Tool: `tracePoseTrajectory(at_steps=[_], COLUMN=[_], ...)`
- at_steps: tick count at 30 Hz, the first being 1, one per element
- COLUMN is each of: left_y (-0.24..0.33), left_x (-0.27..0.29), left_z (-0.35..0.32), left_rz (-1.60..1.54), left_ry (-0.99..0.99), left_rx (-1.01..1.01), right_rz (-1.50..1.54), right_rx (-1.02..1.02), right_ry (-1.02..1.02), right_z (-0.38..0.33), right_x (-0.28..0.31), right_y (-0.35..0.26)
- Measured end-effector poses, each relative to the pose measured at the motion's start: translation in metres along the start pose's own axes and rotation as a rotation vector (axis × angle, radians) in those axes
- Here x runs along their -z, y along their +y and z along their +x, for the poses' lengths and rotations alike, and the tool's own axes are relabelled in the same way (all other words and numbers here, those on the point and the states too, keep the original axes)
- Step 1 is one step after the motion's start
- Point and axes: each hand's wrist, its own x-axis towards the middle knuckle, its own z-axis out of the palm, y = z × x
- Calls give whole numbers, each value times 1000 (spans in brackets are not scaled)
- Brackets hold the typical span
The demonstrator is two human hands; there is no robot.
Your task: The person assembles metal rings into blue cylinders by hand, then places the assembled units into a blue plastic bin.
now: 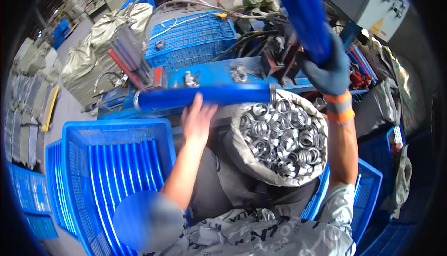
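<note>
A long blue tube (233, 95), blurred and with metal-coloured ends, lies crosswise in front of the bench. My bare left hand (199, 118) is at its lower side, a finger over the front and the other fingers partly hidden. My right hand (329, 72), in a dark grey glove with an orange cuff, is wrapped round the lower end of a second blue tube (302, 14). That tube stands steeply tilted, its top beyond the picture's edge. Below and between my arms, a pale fabric sack (242, 156) holds many loose metal rings (281, 135).
At lower left, a blue crate (118, 124) holds several blue tubes (123, 167). Behind my hands is a blue bench (214, 72) with metal fittings. A blue mesh crate (195, 42), a grey control box (372, 4) and wrapped bundles (86, 65) stand beyond. Another crate (372, 186) is at right.
</note>
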Motion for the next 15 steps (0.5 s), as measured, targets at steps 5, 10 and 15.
tracePoseTrajectory(at_steps=[5, 10, 15], left_y=[-74, -109, -132], left_x=[-13, 27, 54], left_z=[183, 250, 260], left_rz=[45, 92, 95], left_ry=[231, 378, 342], left_rx=[-7, 46, 73], right_rz=[129, -47, -293], right_rx=[-317, -790, -1019], right_ry=[143, 293, 405], right_z=[-147, -311, -408], right_x=[127, 227, 283], right_y=[-13, -71, -84])
